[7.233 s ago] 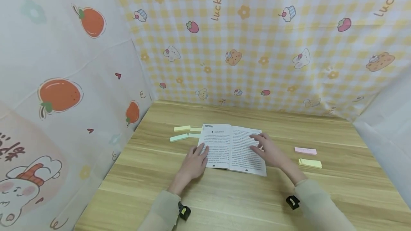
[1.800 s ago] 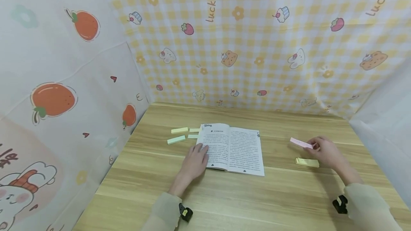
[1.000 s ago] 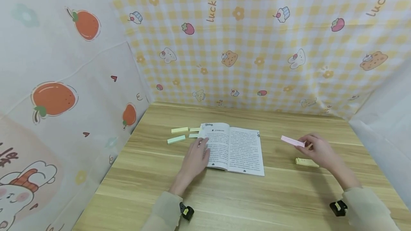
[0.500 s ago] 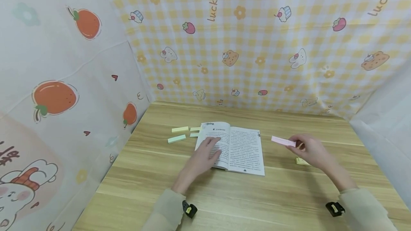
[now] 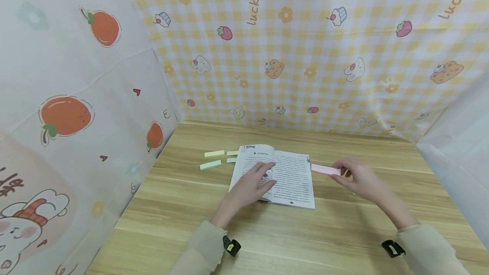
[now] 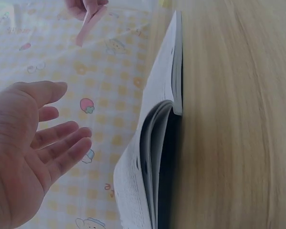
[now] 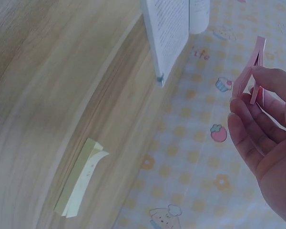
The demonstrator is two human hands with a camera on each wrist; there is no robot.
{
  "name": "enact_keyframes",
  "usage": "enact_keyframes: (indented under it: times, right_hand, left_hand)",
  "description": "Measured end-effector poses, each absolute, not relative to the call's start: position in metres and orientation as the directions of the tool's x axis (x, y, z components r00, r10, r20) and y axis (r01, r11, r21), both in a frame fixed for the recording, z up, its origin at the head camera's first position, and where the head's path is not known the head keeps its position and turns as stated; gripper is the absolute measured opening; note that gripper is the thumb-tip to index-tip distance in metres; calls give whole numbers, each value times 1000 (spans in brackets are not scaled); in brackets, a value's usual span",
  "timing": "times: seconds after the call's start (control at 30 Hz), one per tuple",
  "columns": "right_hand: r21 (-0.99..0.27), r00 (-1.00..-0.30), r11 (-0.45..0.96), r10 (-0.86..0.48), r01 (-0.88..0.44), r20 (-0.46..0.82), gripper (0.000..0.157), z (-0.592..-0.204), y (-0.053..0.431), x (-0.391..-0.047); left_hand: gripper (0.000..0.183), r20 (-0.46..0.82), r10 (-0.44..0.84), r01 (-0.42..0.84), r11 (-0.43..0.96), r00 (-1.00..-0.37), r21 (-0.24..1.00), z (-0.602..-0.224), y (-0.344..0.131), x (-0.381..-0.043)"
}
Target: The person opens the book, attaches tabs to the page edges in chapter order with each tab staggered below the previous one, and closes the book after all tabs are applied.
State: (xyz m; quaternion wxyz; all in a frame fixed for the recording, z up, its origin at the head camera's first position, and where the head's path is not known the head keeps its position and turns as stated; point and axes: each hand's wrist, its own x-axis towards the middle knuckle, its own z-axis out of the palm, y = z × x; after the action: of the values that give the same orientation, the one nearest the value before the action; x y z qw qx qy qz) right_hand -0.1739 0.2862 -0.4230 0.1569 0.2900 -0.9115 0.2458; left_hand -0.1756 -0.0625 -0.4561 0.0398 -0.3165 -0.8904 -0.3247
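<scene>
An open book (image 5: 292, 177) with printed pages lies on the wooden table. Over its left page hovers my left hand (image 5: 248, 186), fingers loosely spread and holding nothing; the left wrist view shows the palm raised above the book (image 6: 133, 176). My right hand (image 5: 361, 179) pinches a pink sticky note pad (image 5: 324, 169) by its right end, just beyond the book's right edge. In the right wrist view the pink pad (image 7: 245, 78) is parted into two layers near the thumb. The right hand and arm mostly hide a yellow sticky note pad (image 7: 78, 181) in the head view.
Left of the book lie a yellow pad (image 5: 214, 154) and a green pad (image 5: 210, 164). Yellow and green strips (image 5: 231, 160) stick out at the book's left edge. A printed curtain (image 5: 290, 46) rises behind the table (image 5: 286, 241).
My right hand has picked the pink pad up off the table and carried it left to the book's edge. My left hand has lifted from the left page's edge and moved right, toward the spine.
</scene>
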Motion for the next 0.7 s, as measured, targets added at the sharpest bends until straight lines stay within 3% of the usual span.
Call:
enact_keyframes:
  times: [0.37,0.7]
  right_hand:
    - [-343,-727,650,-523,-678,446,23,-419,263,-167]
    - [-349,-736,654,-532,-671,418,21,-417,250,-162]
  left_hand:
    - [53,306,562,624,554,-768,551,-446,-44,-173]
    - [52,304,568,624,533,-765,572,-443,-34,-172]
